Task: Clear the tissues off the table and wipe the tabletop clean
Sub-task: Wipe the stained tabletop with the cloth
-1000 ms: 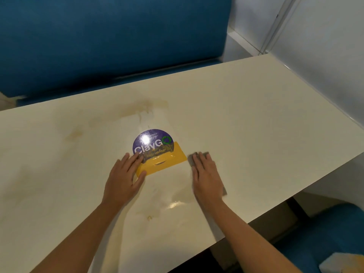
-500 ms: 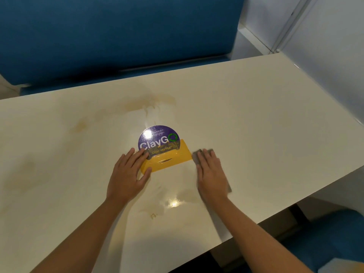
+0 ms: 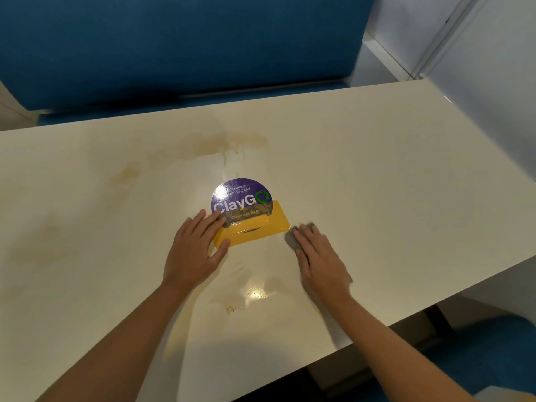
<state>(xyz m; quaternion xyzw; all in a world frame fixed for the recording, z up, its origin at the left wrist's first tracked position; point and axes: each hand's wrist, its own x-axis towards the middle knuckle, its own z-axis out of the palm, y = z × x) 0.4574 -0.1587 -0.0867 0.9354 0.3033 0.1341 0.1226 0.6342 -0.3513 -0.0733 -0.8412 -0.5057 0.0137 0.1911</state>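
Observation:
My right hand (image 3: 320, 258) lies flat on a grey cloth (image 3: 291, 237), pressing it to the cream tabletop (image 3: 391, 184) just right of a yellow sign holder (image 3: 255, 227). The holder carries a round purple "ClayGO" card (image 3: 240, 195). My left hand (image 3: 195, 250) rests on the holder's left end, fingers over its top and thumb at its front. Brownish smears (image 3: 232, 143) mark the table behind the sign and to the left (image 3: 127, 172). A small crumb (image 3: 230, 309) and a wet sheen lie between my forearms. No tissues are in view.
A blue padded bench back (image 3: 179, 44) runs along the far side of the table. A white wall (image 3: 493, 68) borders the right end. A blue seat (image 3: 493, 358) shows below the near right edge.
The view has shifted slightly, so the sign and both hands sit a little further right. My right hand with the cloth has slid a bit forward beside the holder. My left hand stays on the holder.

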